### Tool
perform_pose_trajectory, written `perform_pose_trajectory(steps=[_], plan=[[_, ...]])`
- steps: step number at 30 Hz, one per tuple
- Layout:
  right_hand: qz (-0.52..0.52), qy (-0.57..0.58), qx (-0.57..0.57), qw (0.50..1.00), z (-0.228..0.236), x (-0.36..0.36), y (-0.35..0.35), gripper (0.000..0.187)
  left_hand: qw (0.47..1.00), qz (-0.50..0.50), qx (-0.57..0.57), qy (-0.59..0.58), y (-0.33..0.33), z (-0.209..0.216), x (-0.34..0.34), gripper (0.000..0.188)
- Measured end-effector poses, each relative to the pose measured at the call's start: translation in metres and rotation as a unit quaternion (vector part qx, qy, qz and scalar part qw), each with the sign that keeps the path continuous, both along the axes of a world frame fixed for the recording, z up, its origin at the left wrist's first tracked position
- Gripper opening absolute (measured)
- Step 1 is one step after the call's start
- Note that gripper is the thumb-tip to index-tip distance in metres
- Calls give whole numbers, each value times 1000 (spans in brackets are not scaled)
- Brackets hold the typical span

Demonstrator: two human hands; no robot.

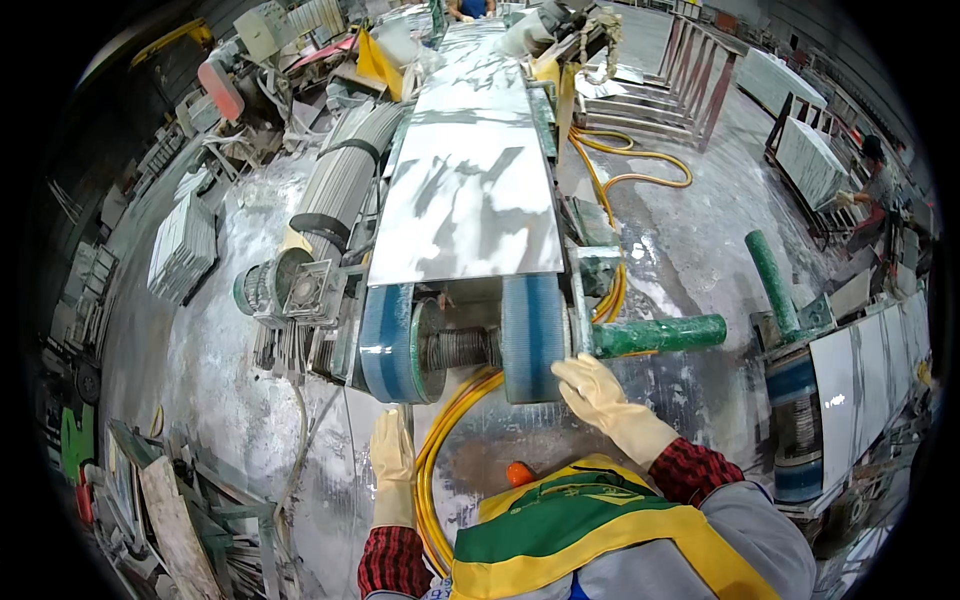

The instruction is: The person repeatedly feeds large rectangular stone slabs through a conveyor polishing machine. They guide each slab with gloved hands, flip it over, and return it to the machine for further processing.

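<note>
A long white stone slab [465, 200] with grey veining lies on a conveyor, its near edge over two blue ribbed belts. My left hand [392, 446], in a cream rubber glove, is held just below the left blue belt [386, 345] with its fingers stretched out and nothing in it. My right hand [592, 388], gloved alike, is beside the right blue belt [532, 340], fingers loosely extended; whether the fingertips touch the belt I cannot tell. Between the belts sits a ribbed roller shaft [460, 348]. I wear a green and yellow apron [560, 525].
A green post [660, 337] sticks out right of the conveyor. Yellow hoses [432, 450] run beneath it. A motor [300, 290] stands at left, near stacked slabs [183, 245]. Another slab [870, 375] rests on belts at right. One person [868, 190] is at far right, another [470, 8] beyond the conveyor.
</note>
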State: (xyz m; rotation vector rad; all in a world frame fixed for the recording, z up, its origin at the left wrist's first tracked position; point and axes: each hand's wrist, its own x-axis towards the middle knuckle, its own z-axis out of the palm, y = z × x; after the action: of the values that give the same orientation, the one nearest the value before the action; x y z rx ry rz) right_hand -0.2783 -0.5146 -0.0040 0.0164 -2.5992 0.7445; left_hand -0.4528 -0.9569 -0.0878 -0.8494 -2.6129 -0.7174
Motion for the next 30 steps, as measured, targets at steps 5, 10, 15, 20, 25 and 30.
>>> perform_pose_trajectory(steps=[5, 10, 15, 20, 25, 30], plan=[[-45, -70, 20, 996, 43, -94, 0, 36, 1000, -13, 3, -12, 16, 10, -4, 52], [-120, -59, 137, 982, 4, -186, 39, 61, 998, -27, -45, -35, 33, 58, -22, 48], [-140, -42, 137, 980, -19, -249, 50, 60, 994, 31, -89, -50, 13, 85, -50, 50], [-138, -11, 97, 986, -22, -243, 52, 48, 999, -1, -36, -40, 37, 94, -78, 55], [-151, 38, 63, 986, -28, -240, 58, 42, 997, -50, -44, -33, 95, 109, -141, 54], [-227, 76, 98, 966, -31, -240, 56, 40, 993, -88, -82, 7, 129, 102, -210, 52]])
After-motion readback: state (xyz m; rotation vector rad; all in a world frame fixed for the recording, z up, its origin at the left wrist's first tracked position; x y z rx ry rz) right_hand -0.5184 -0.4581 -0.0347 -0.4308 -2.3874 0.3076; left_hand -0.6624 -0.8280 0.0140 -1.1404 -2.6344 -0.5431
